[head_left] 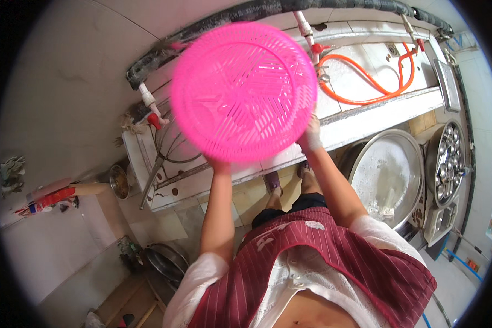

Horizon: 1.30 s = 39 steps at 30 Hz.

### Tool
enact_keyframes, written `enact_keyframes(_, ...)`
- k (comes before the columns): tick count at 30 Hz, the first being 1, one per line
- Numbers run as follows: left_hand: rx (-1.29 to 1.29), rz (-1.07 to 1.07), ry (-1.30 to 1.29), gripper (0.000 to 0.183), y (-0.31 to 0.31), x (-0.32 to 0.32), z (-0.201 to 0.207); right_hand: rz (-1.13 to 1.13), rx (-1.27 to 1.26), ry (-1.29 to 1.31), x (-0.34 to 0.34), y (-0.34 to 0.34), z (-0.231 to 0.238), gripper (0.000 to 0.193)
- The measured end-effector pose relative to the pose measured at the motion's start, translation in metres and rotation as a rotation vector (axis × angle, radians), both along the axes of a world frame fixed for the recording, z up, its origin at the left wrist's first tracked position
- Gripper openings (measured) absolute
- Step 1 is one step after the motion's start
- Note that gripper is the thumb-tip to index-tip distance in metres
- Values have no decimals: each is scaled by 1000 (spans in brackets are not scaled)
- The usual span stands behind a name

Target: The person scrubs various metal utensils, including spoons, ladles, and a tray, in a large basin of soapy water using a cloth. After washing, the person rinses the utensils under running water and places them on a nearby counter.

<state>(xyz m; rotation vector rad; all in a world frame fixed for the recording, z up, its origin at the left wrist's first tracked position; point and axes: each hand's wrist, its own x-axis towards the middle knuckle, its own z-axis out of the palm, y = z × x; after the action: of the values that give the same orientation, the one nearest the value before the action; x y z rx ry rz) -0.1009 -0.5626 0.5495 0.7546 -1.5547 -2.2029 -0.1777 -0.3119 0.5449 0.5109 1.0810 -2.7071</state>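
Observation:
A large round pink plastic basket [243,93] with slotted patterning is held up in front of me over the tiled sink. My left hand [218,163] grips its lower rim, with the fingers hidden behind the pink plastic. At the basket's lower right edge, my right hand [310,135] holds the rim, and most of its fingers are out of sight too. The basket hides part of the sink and wall behind it. Its edges look slightly blurred.
Orange hose [361,101] loops in the right sink basin. Red-handled taps [154,120] come off a dark pipe [268,7] along the wall. To my right stand a big metal basin [388,177] of foamy water and a tray of metal bowls [448,164]. Dark pans [167,262] lie lower left.

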Motion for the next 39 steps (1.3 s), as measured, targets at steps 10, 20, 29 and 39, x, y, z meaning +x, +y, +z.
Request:
enact_keyframes(10, 208, 168, 148, 51, 9, -12, -18, -188, -235, -136, 5, -2, -10, 55)
enact_keyframes(20, 276, 293, -225, 59, 2, -32, -41, -158, 157, -420, -20, -9, -47, 67)
enact_keyframes(29, 308, 38, -553, 57, 33, 26, -33, -217, -136, -301, 44, 51, -38, 57)
enact_keyframes(39, 379, -256, -322, 88, -54, 79, 36, 407, 1033, 902, 92, 42, 136, 32)
